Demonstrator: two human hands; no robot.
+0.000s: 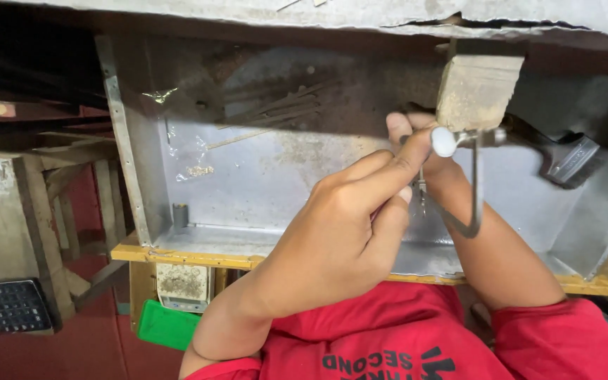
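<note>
Metal tray (248,183), scattered rods (276,109), hands (360,225) holding saw frame (469,176)

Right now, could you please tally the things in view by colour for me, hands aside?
Red: 1, the shirt
Green: 1, the flat piece under the bench
Black: 1, the calculator
Silver metal: 2, the tray and the saw frame between left hand and right hand
Pale wood: 1, the bench peg
Total: 6
</note>
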